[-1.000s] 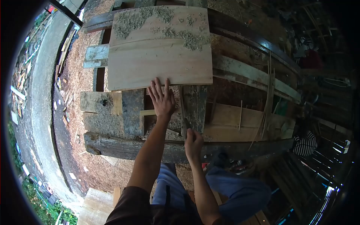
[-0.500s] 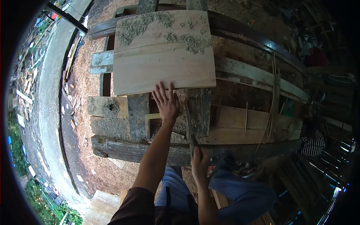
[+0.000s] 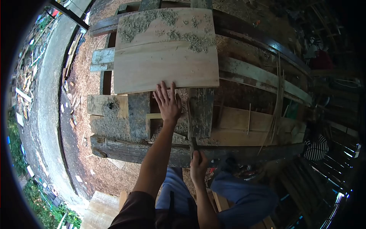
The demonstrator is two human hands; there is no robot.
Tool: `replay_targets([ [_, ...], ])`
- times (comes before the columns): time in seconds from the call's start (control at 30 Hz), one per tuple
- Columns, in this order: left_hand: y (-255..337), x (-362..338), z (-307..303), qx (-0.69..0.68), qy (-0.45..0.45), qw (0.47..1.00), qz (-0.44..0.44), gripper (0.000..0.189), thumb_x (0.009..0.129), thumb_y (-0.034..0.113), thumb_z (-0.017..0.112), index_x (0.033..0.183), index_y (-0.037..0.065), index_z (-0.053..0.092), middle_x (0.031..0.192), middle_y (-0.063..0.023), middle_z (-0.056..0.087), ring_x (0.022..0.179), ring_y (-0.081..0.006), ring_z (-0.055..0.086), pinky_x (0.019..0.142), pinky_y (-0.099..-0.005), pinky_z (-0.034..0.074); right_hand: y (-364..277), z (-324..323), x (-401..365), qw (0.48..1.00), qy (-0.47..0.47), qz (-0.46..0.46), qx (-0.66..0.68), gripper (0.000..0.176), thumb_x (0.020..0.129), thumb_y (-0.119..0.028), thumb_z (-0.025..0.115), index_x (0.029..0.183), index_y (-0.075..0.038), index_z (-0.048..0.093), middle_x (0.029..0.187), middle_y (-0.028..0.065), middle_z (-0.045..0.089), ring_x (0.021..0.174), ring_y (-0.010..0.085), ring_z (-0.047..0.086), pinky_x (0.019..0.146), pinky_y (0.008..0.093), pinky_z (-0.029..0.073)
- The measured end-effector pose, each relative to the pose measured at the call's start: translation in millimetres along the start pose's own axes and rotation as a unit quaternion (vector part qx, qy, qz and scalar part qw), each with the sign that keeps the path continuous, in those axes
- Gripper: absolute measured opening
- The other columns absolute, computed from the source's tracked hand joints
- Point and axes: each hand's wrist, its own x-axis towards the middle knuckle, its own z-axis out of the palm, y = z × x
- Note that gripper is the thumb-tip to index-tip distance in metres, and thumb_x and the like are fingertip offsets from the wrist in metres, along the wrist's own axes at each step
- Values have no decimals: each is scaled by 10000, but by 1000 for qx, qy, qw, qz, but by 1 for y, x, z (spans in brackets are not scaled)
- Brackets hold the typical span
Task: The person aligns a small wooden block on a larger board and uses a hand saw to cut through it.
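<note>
A wide pale wooden board (image 3: 164, 68) lies across the rough timber frame, with clumps of sawdust on its far half. My left hand (image 3: 168, 107) rests on the board's near edge, fingers spread and fingertips on top. Just right of it, my right hand (image 3: 198, 165) is closed around the handle of a handsaw (image 3: 191, 124). The saw's narrow blade, seen nearly edge-on, points away from me, its tip close to the board's near edge.
A dark heavy beam (image 3: 126, 150) runs along the near side of the frame. Thin wood strips (image 3: 276, 103) lean at the right, above a flat plank (image 3: 244, 128). Wood chips (image 3: 106, 175) cover the ground at left, beside a concrete strip (image 3: 53, 99).
My right hand has drawn the handsaw slightly back toward my body and a little left. My left hand stays at the board's edge; the whole view has shifted slightly.
</note>
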Motion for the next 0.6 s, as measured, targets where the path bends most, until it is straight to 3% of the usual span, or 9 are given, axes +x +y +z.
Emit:
replay_targets([
  [0.1,0,8,1,-6,12,1000,8,671,1006,332,453,1620,233,203,1680,-196,100,1554,-392,65,1253,-564,42,-27,13,32,999,-9,-46,-23,387,1038,-337,547,866,8,577,646,50,499,605,144,479,559,351,366],
  [0.2,1,8,0,-11,25,1000,10,678,1000,339,462,1619,235,208,1680,-194,105,1554,-391,73,1252,-567,43,-42,10,31,998,-61,-2,17,409,1040,-355,548,850,5,578,651,49,497,619,132,476,565,336,360],
  [0.33,1,5,-4,1,7,1000,-3,663,1003,340,467,1614,225,233,1679,-187,115,1555,-385,70,1247,-570,45,3,-14,-17,999,-42,-23,22,356,1060,-357,499,905,-48,584,621,-23,429,501,68,408,465,278,310],
  [0.43,4,7,-4,-9,18,1000,5,650,1009,338,468,1609,211,253,1680,-183,115,1557,-382,57,1245,-567,41,3,1,16,1000,-11,-8,23,352,1058,-356,503,895,-54,582,592,-28,418,487,69,403,459,275,313],
  [0.5,2,1,-3,-3,17,1000,1,650,1008,340,469,1608,211,256,1680,-182,115,1557,-382,57,1244,-568,40,0,18,53,998,-42,-37,40,331,1053,-330,521,875,-55,567,569,-37,404,484,60,402,455,262,313],
  [0.6,3,5,-2,4,18,1000,-7,649,1007,340,469,1607,210,259,1680,-182,116,1557,-380,57,1242,-572,37,-10,13,32,999,-28,-21,21,339,1052,-320,521,845,-54,554,591,-33,420,493,58,404,460,265,312],
])
